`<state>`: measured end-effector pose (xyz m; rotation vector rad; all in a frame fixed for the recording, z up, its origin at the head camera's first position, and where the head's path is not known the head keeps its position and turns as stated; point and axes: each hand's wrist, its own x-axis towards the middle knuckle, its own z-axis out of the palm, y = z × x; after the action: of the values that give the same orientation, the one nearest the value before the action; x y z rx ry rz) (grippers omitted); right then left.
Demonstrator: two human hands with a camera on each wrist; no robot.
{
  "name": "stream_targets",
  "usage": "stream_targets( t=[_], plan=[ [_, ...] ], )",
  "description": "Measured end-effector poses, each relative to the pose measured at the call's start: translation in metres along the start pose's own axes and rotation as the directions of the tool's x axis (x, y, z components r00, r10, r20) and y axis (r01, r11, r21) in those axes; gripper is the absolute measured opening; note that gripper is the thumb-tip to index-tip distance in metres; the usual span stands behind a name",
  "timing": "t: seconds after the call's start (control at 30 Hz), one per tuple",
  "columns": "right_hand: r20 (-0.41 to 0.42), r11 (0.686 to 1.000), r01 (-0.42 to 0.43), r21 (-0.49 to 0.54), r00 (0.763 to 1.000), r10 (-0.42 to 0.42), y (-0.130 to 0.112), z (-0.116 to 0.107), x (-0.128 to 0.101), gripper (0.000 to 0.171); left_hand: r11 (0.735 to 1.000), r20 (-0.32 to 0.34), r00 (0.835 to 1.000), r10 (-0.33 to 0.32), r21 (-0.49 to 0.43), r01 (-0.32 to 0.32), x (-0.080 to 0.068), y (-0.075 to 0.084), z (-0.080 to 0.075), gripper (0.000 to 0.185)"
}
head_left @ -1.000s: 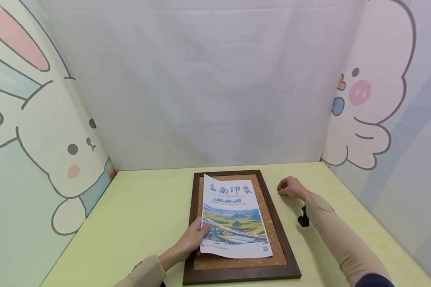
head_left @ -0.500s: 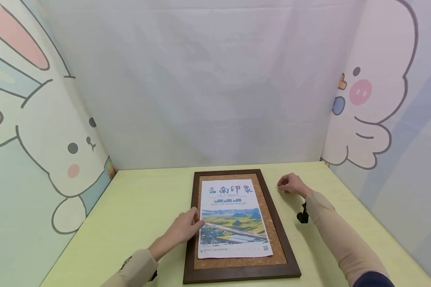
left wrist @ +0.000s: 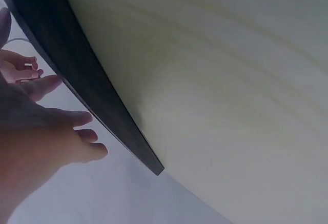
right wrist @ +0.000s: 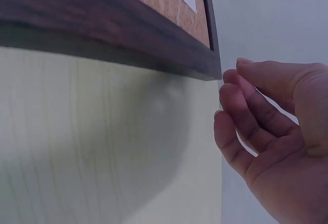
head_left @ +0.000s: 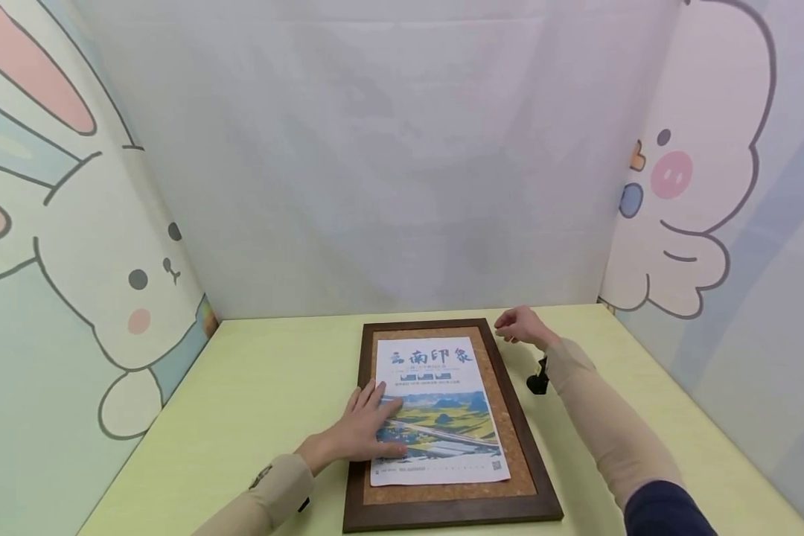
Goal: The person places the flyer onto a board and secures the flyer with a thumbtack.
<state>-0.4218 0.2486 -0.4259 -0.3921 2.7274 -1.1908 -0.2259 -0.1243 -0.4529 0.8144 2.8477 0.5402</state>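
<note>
Brown-framed corkboard (head_left: pixel 455 492) on the worktop (head_left: pixel 275 372) carries the landscape poster (head_left: pixel 442 417), placement apparently complete, any fixing apparently outstanding with no fastener visible; left grip (head_left: pixel 359 434) spread over its left edge, right grip (head_left: pixel 524 325) bent beside the board's far right corner, pinch undeterminable.

We find the left hand (head_left: pixel 358 433), gripping the poster's left edge a second ago, now spread over its lower left side. The poster (head_left: pixel 442 413), its far left corner raised then, has settled onto the corkboard (head_left: pixel 455 511), and we see the right hand (head_left: pixel 524 326) shifted to near the board's far right corner.
</note>
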Motion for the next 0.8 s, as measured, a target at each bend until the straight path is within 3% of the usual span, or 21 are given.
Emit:
stream_targets(
  t=[0.17,0.8],
  plan=[
    [0.041,1.0,0.022,0.002,0.999,-0.022,-0.009,0.011,0.013,0.02,1.0,0.048,0.999,-0.003,0.003,0.003,-0.001,-0.002,0.003,0.086],
    [0.045,1.0,-0.003,0.028,0.999,0.002,-0.035,0.053,0.044,0.018,0.999,0.077,0.997,-0.031,0.016,0.03,-0.001,0.001,0.003,0.087]
  ],
)
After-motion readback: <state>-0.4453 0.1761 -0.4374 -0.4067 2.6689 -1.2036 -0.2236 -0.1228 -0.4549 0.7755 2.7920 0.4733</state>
